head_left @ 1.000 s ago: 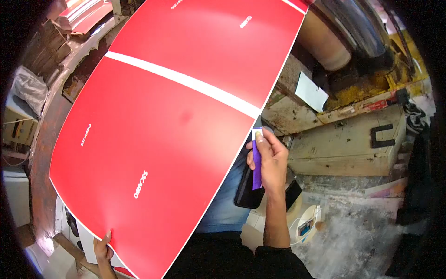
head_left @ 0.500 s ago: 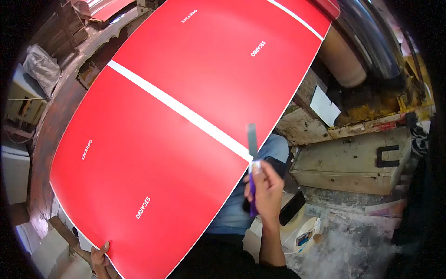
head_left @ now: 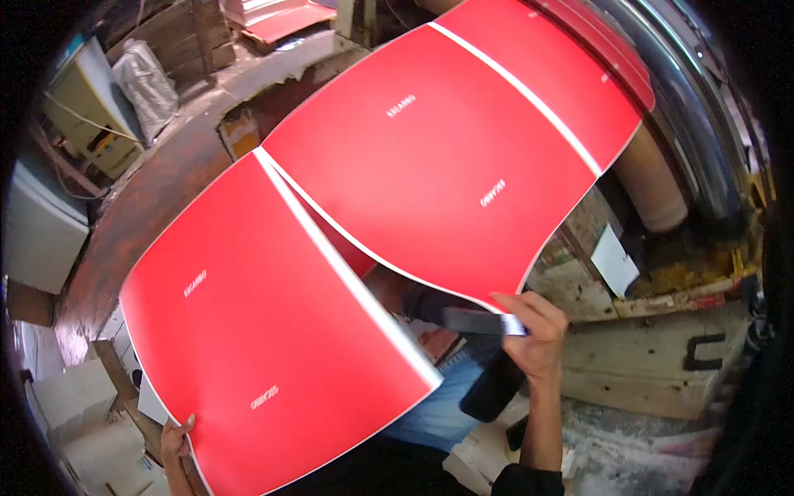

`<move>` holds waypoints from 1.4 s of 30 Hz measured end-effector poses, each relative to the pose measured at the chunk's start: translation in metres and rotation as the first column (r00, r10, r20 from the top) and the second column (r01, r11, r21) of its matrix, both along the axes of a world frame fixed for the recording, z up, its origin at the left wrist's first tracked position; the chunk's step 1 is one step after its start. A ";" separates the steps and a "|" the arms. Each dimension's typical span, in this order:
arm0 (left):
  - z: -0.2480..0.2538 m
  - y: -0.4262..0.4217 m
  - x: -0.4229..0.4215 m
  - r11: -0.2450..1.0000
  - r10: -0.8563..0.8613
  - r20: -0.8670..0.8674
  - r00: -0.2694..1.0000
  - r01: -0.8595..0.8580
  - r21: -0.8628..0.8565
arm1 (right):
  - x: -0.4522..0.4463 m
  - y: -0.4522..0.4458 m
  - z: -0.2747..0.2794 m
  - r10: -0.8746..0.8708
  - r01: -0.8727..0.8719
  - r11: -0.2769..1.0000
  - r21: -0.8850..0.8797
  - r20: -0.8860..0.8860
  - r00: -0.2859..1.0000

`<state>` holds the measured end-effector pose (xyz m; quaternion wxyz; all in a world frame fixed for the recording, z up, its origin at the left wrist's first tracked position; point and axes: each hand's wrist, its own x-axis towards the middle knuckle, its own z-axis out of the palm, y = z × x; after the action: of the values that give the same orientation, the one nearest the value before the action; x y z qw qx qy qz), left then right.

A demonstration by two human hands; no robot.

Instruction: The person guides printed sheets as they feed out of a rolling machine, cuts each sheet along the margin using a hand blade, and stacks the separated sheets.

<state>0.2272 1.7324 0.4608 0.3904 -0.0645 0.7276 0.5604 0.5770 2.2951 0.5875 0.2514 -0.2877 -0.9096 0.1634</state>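
Observation:
A near red printed sheet (head_left: 231, 331) with white lettering has its left lower edge pinched between the thumb and fingers of my left hand (head_left: 176, 440). My right hand (head_left: 538, 335) is closed round a flat-bladed knife (head_left: 475, 321), its grey blade pointing left and a white band by the fingers. The blade lies just under the free corner of the far red sheet (head_left: 413, 157); whether my fingers also pinch that corner I cannot tell. A wedge-shaped gap parts the two sheets, narrowing to the upper left, where they meet.
Metal rollers (head_left: 695, 107) and a brown cylinder (head_left: 653, 182) stand at the upper right, where the far sheet runs up. A black phone (head_left: 494, 387) rests by my jeans-clad leg. Stacked red sheets (head_left: 285, 21) lie at the back. A pale box (head_left: 645, 364) stands at the right.
The sheet has parted along its white strip, opening a gap. My right hand has moved right, and the blade has swung from upright to pointing left. My left hand keeps its hold.

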 end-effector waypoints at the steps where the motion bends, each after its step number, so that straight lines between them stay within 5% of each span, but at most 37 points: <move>1: -0.007 -0.019 -0.009 0.998 -0.065 0.038 0.997 0.064 0.004 | -0.001 0.004 0.006 -0.044 0.044 0.999 0.005 -0.065 0.997; 4: 0.005 -0.027 -0.018 0.990 -0.124 -0.001 0.992 0.123 -0.065 | -0.005 0.001 0.015 -0.163 0.159 0.987 -0.038 -0.168 0.972; 6: 0.016 0.005 -0.017 0.949 -0.108 -0.120 0.987 0.066 -0.309 | -0.011 -0.001 0.011 -0.154 0.150 0.988 -0.036 -0.205 0.966; 7: -0.002 0.012 -0.017 0.994 0.112 0.042 0.993 -0.113 0.012 | -0.016 -0.004 0.014 -0.184 0.177 0.983 -0.051 -0.218 0.958; 10: -0.005 0.106 -0.023 0.982 0.054 0.075 0.996 -0.067 0.174 | -0.021 -0.006 0.015 -0.157 0.175 0.984 0.042 -0.271 0.950; 13: -0.010 0.212 -0.030 0.959 -0.026 0.133 0.991 -0.013 0.284 | -0.018 -0.015 0.023 -0.232 0.218 0.973 -0.081 -0.275 0.933; 16: -0.037 0.317 -0.031 0.920 -0.151 0.030 0.988 0.129 0.371 | -0.014 -0.023 0.027 -0.205 0.204 0.978 -0.034 -0.287 0.936; 19: -0.112 0.402 -0.034 0.863 -0.053 0.136 0.989 -0.023 0.504 | -0.008 -0.034 0.025 -0.228 0.210 0.973 -0.098 -0.249 0.941; 22: -0.125 0.459 -0.042 0.881 -0.044 0.044 0.998 0.018 0.473 | -0.002 -0.045 0.021 -0.214 0.176 0.968 -0.176 -0.222 0.951; 24: -0.165 0.472 -0.087 0.783 -0.244 -0.377 0.894 0.410 0.467 | 0.003 -0.051 0.016 -0.213 0.179 0.969 -0.171 -0.202 0.956; 25: -0.167 0.475 -0.085 0.781 -0.235 -0.451 0.861 0.444 0.440 | 0.002 -0.056 0.015 -0.211 0.174 0.966 -0.193 -0.193 0.958; 28: -0.185 0.481 -0.039 0.888 -0.063 -0.205 0.977 0.148 0.435 | -0.006 -0.068 0.019 -0.183 0.156 0.975 -0.160 -0.173 0.968; 36: -0.189 0.459 -0.042 0.870 0.060 -0.097 0.994 -0.005 0.493 | -0.016 -0.087 0.016 -0.111 0.069 0.958 -0.280 -0.140 0.984; 40: -0.174 0.456 -0.016 0.817 0.208 -0.028 0.978 -0.158 0.554 | -0.026 -0.094 0.017 -0.054 0.016 0.956 -0.294 -0.123 0.991; 42: -0.159 0.438 0.008 0.668 0.384 0.052 0.922 -0.316 0.674 | -0.028 -0.098 0.017 0.048 -0.068 0.960 -0.271 -0.080 0.996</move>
<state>0.2357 2.1700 0.3015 0.2374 -0.0314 0.4681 0.8506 0.5489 2.1968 0.6045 0.2372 -0.2868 -0.8767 0.3048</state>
